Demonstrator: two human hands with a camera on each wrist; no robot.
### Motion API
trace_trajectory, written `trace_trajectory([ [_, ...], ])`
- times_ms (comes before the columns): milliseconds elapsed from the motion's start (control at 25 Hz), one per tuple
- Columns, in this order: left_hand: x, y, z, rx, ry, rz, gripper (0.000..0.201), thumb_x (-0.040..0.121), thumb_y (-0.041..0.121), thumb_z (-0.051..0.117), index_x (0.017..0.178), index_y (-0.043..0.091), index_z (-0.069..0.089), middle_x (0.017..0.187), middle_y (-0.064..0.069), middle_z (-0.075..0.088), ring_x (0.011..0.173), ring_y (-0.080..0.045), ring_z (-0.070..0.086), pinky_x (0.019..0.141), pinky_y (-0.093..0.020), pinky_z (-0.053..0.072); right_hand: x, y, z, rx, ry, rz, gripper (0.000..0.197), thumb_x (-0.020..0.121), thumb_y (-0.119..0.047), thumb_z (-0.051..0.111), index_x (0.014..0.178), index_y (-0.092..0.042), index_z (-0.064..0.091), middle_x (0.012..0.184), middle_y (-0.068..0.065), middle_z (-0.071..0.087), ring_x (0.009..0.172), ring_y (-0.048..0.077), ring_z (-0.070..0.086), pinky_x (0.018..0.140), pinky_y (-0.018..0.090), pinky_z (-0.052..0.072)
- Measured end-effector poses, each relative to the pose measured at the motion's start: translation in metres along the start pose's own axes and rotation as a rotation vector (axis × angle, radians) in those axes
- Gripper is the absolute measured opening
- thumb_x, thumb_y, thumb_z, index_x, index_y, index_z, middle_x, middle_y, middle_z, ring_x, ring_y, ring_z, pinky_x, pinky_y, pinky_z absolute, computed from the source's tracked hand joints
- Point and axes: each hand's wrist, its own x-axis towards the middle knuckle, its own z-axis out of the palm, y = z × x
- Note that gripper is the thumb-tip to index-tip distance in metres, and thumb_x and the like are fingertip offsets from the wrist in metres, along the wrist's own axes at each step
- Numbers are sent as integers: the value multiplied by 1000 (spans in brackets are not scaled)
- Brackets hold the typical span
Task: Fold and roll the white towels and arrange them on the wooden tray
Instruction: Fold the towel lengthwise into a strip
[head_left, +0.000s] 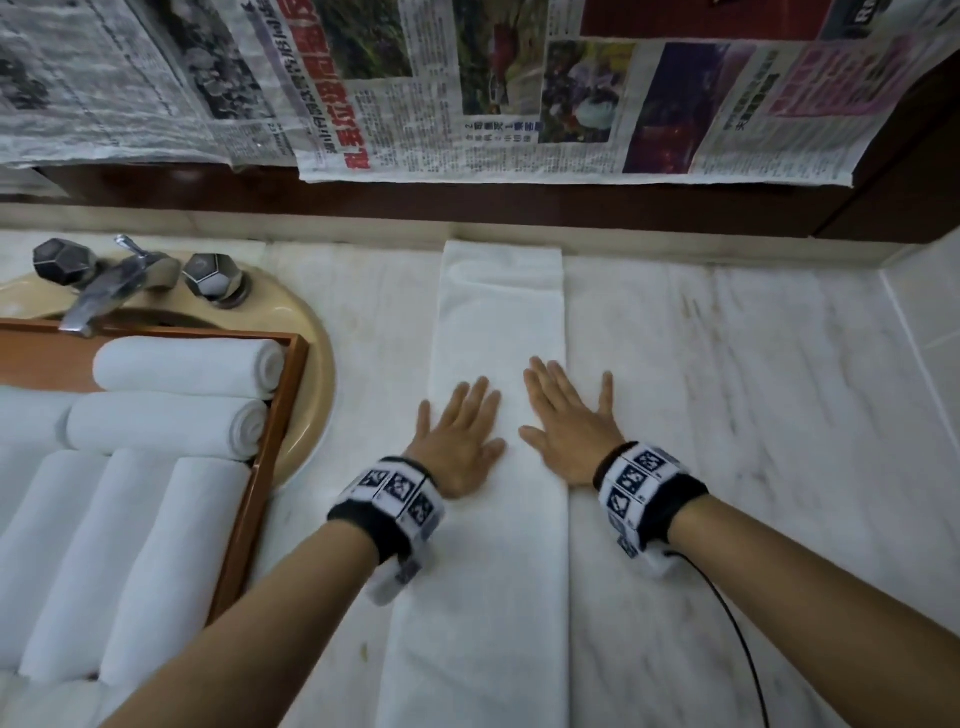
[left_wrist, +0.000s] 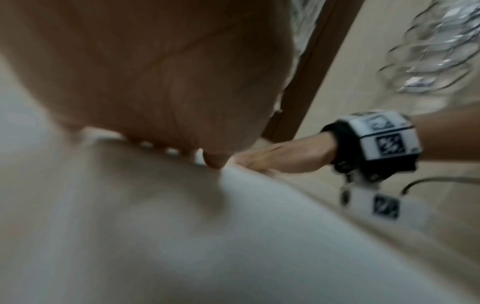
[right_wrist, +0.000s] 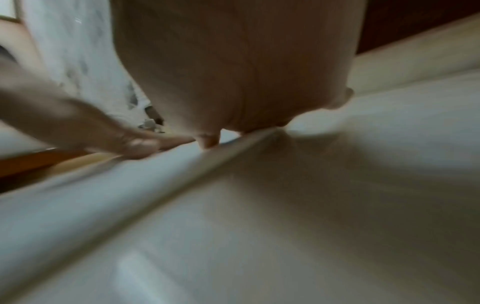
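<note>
Towel, folded strip: left hand and right hand pressed flat, fingers spread; tray left of them.

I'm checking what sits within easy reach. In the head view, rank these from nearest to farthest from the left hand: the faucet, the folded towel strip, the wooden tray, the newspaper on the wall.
1. Folded towel strip: directly under the left hand.
2. Wooden tray: to its left, over the basin.
3. Faucet: far left, behind the tray.
4. Newspaper: on the wall beyond the counter.
</note>
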Motion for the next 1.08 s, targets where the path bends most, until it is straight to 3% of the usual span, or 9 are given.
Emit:
trace_trajectory([
  [160,-23,-31,17,-166,134,-441,64,100,54,9,149,29,-26,150,2,-41,139,-21,-37,114,-58,-16,-15,16,-3,93,29,273,68,101,-51,10,148,-16,-25,154,-3,-36,143,14,-29,106,70,-16],
  [320,-40,21,54,-44,140,-73,59,102,50,7,148,31,-25,152,5,-39,138,-17,-36,114,-52,-18,-43,-38,34,0,27,-13,67,102,-47,14,148,-18,-26,153,-4,-37,142,13,-31,109,68,-14],
  [480,-51,-27,53,-276,202,-552,59,101,50,9,150,35,-21,152,5,-38,141,-21,-34,111,-62,-16,-48,-17,35,134,-25,239,67,102,-49,11,147,-19,-29,152,-5,-39,142,12,-30,108,70,-12],
  [520,-57,-27,49,-283,187,-575,60,101,50,10,150,32,-21,153,3,-37,141,-22,-33,111,-63,-15,-52,-21,33,139,-20,257,67,102,-48,11,146,-18,-29,152,-5,-38,142,13,-30,107,70,-14],
  [680,-79,15,76,-128,149,-125,59,102,49,9,149,33,-23,151,5,-38,140,-19,-35,114,-56,-16,-72,-58,52,0,-12,-64,67,102,-47,16,148,-20,-24,153,-5,-36,142,12,-30,108,68,-15],
  [800,-92,-21,88,-194,166,-345,59,102,47,12,150,34,-20,154,3,-35,141,-21,-33,114,-55,-16,-72,-36,44,17,-46,123,68,102,-45,19,150,-18,-22,155,-5,-34,143,13,-27,106,71,-14],
  [880,-104,-33,81,-264,237,-494,61,103,38,24,154,26,-7,160,-4,-22,147,-24,-19,117,-53,-5,-72,-38,33,15,49,201,69,102,-38,29,153,-15,-11,159,-2,-25,146,16,-22,104,71,-13],
  [1000,-114,-10,70,-427,478,-480,41,97,24,48,138,20,48,147,-7,41,133,-26,39,101,-41,37,-66,-82,18,52,228,-228,56,98,-14,44,151,-23,27,161,0,14,147,21,12,115,52,16],
  [1080,-120,3,71,-552,497,-545,22,90,23,60,111,24,67,117,-2,63,107,-25,58,84,-34,46,-59,-109,13,-16,165,-475,49,95,-3,47,139,-24,49,148,0,40,133,24,35,98,38,38],
])
